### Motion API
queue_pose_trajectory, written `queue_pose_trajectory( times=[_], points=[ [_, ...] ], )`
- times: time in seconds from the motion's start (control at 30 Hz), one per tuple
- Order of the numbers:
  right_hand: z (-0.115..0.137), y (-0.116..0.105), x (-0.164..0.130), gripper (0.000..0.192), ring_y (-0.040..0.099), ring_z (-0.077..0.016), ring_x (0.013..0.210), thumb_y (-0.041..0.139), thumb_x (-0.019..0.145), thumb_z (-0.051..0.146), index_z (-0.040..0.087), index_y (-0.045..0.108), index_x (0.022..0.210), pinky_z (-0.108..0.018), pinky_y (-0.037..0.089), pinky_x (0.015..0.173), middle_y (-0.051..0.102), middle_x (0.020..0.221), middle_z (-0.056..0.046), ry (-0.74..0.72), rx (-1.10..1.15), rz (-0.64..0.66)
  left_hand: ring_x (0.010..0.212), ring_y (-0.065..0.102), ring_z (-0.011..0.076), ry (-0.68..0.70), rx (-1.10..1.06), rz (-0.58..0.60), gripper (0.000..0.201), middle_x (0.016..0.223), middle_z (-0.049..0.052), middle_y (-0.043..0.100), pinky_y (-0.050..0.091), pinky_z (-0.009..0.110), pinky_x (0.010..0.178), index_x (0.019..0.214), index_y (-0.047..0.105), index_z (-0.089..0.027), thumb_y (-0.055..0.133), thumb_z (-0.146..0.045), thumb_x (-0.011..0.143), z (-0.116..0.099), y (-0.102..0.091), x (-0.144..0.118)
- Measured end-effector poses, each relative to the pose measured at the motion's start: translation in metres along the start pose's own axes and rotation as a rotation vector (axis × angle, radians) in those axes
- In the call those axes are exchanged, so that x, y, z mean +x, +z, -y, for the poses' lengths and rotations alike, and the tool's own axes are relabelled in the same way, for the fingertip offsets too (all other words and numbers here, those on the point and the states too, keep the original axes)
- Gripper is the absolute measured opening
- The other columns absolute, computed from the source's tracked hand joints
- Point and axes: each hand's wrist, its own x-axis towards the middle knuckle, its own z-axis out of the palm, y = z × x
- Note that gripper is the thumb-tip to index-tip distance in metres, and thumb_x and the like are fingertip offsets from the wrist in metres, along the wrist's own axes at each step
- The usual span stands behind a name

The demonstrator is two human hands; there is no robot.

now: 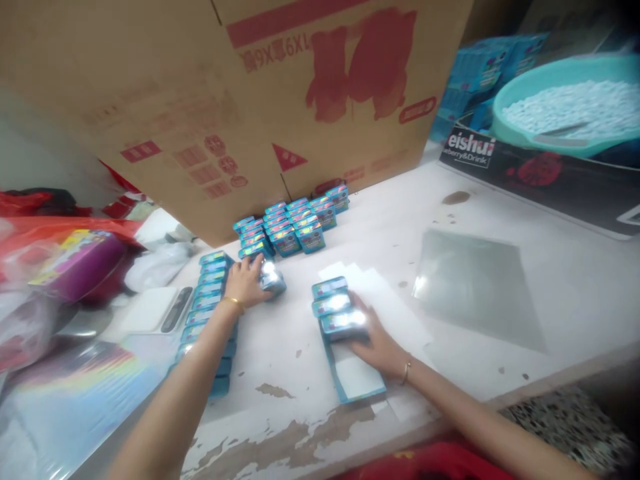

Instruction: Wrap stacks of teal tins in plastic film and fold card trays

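Note:
My left hand grips a small blue box near the middle of the white table. A long row of the same blue boxes runs along the inside of my left forearm. My right hand rests against three blue boxes that stand in a flat blue tray. Behind them, several more blue boxes are stacked against a large cardboard carton.
A clear plastic sheet lies on the table at right. A teal basin of white pieces stands at the back right on a dark printed carton. A white scale, bags and a shiny sheet crowd the left.

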Motion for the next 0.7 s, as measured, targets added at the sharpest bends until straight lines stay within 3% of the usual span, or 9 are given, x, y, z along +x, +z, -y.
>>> queue_pose_trajectory(
  times=[0.13,0.27,0.5,0.6,0.7],
  points=[
    [-0.003,-0.001,0.011,0.089,0.030,-0.0257,0.136,0.041,0.069,0.008,0.022,0.004,0.149,-0.058,0.016,0.111,0.028,0.150,-0.009,-0.025,0.060,0.010,0.116,0.041,0.0418,-0.005,-0.051,0.089,0.123,0.132,0.020,0.039,0.035,0.045,0.096,0.148,0.009,-0.015,0.066,-0.067,0.052,0.006,-0.003,0.014],
    [0.002,-0.005,0.014,0.094,0.038,-0.0292,0.131,0.059,0.073,0.024,0.022,0.003,0.149,-0.056,0.030,0.106,0.035,0.146,-0.012,-0.022,0.016,-0.029,0.110,0.044,0.0402,-0.044,-0.104,0.068,0.118,0.122,0.019,0.044,0.038,0.044,0.091,0.148,0.013,-0.016,0.067,-0.064,0.054,0.003,-0.007,0.006],
    [0.012,-0.009,0.002,0.066,0.058,-0.0274,0.106,0.048,0.079,0.016,0.019,0.026,0.142,-0.040,0.051,0.081,0.046,0.138,-0.012,0.042,-0.213,-0.045,0.112,0.043,0.0361,-0.046,-0.296,-0.049,0.111,0.119,0.018,0.046,0.035,0.048,0.097,0.146,0.019,-0.010,0.068,-0.060,0.059,-0.017,-0.027,-0.060],
    [0.015,-0.010,-0.003,0.063,0.062,-0.0250,0.095,0.046,0.079,0.014,0.019,0.028,0.139,-0.034,0.051,0.070,0.048,0.137,-0.011,0.037,-0.256,-0.021,0.114,0.042,0.0353,-0.014,-0.374,-0.023,0.109,0.123,0.017,0.045,0.034,0.050,0.098,0.146,0.017,-0.013,0.069,-0.057,0.061,-0.025,-0.040,-0.087],
    [0.018,-0.011,0.000,0.052,0.061,-0.0247,0.093,0.044,0.085,0.021,0.017,0.031,0.135,-0.034,0.049,0.072,0.054,0.128,-0.012,0.072,-0.285,-0.047,0.116,0.042,0.0344,0.024,-0.423,0.010,0.109,0.128,0.015,0.042,0.035,0.050,0.099,0.147,0.012,-0.017,0.070,-0.055,0.062,-0.032,-0.050,-0.110]
  ],
)
